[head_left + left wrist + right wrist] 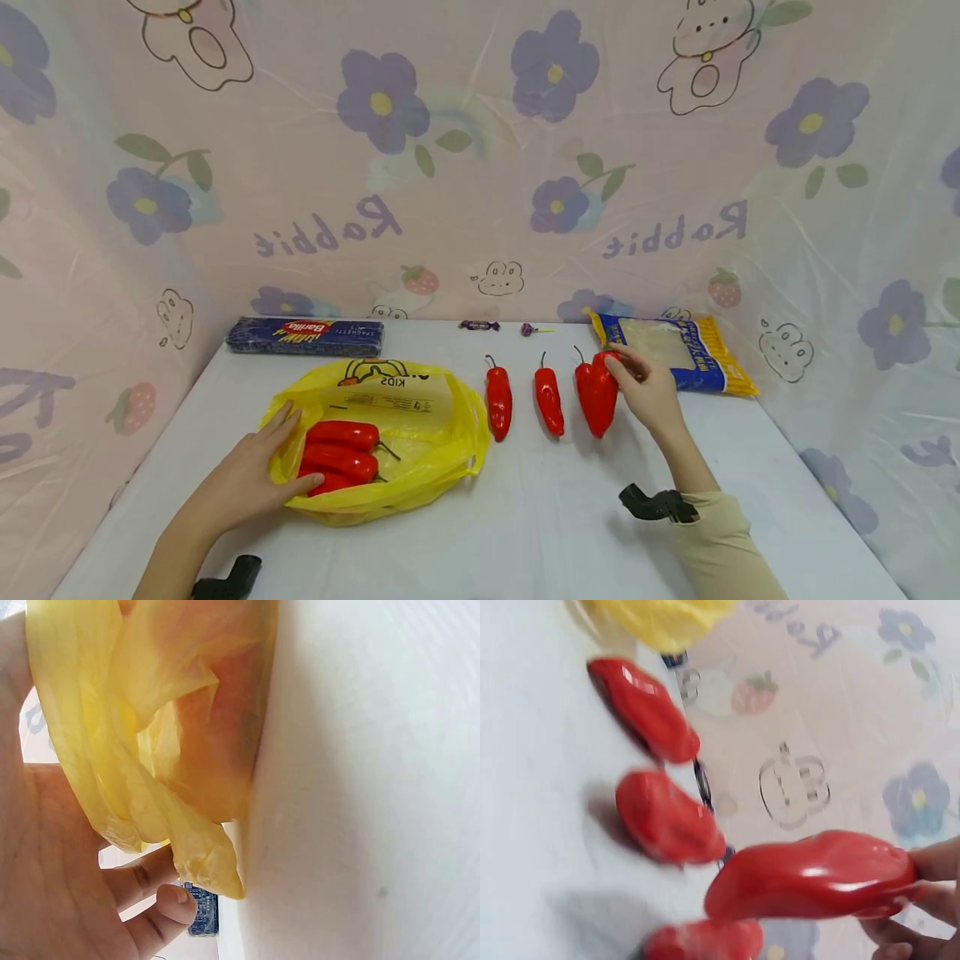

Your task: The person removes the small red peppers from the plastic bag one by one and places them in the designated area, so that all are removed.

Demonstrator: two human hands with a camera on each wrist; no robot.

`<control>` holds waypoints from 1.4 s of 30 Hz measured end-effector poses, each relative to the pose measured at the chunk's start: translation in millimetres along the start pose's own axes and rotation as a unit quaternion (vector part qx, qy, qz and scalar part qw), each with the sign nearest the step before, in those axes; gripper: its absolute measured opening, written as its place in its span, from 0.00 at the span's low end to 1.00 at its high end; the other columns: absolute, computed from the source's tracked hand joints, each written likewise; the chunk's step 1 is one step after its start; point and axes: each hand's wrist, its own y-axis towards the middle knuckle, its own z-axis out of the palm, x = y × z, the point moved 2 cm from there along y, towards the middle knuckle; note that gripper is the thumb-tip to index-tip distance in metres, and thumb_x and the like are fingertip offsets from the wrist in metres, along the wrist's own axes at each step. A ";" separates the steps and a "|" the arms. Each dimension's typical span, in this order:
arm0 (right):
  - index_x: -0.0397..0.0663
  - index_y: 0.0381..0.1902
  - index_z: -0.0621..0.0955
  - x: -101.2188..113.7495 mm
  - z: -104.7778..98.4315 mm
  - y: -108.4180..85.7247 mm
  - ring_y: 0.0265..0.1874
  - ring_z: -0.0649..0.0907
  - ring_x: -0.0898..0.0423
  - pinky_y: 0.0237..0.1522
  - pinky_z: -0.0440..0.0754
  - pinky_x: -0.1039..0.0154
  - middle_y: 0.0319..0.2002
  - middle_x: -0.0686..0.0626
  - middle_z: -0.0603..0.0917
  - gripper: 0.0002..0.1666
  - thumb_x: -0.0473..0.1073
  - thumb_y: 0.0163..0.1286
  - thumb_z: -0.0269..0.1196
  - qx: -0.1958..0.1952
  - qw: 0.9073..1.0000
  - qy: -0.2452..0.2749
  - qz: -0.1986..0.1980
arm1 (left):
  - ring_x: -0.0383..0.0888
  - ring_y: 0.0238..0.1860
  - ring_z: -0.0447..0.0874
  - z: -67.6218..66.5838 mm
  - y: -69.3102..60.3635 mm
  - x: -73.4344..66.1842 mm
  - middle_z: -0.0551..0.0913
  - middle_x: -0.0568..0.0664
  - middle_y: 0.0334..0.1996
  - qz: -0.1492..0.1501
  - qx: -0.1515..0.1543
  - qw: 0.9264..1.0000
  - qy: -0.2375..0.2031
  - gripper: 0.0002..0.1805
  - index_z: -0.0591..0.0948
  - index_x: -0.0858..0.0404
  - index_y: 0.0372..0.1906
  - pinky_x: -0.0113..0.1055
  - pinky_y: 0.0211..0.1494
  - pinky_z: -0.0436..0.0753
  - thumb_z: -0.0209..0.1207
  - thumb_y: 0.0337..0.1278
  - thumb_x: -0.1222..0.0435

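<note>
My left hand (243, 479) grips the left rim of an open yellow plastic bag (450, 417), with its thumb over the edge. Inside the bag lie several red peppers (341, 435) with dark stems. In the left wrist view, the bag's thin yellow side (71, 735) hangs in front of the palm. My right hand (648, 392) pinches a glossy red pepper (600, 404) by its stem end, tip downward, above the table. Behind it another red pepper (581, 377) is partly hidden. Two more, a left pepper (498, 404) and a middle pepper (549, 402), lie apart between bag and hand.
A dark blue spaghetti pack (303, 337) lies at the back left behind the bag. Along the back edge are a wrapped candy (478, 325) and a small lollipop (528, 330). A blue and yellow food packet (708, 367) lies back right. A patterned curtain (465, 192) encloses the table.
</note>
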 end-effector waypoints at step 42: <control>0.33 0.73 0.70 -101.9 -52.6 -4.0 0.62 0.77 0.28 0.59 0.84 0.37 0.66 0.22 0.75 0.47 0.68 0.78 0.58 0.109 0.968 -0.138 0.177 | 0.80 0.69 0.69 0.7 -0.2 0.0 0.60 0.72 0.80 0.003 0.000 1.000 -0.001 0.61 0.66 0.73 0.79 0.78 0.63 0.74 0.70 0.53 0.33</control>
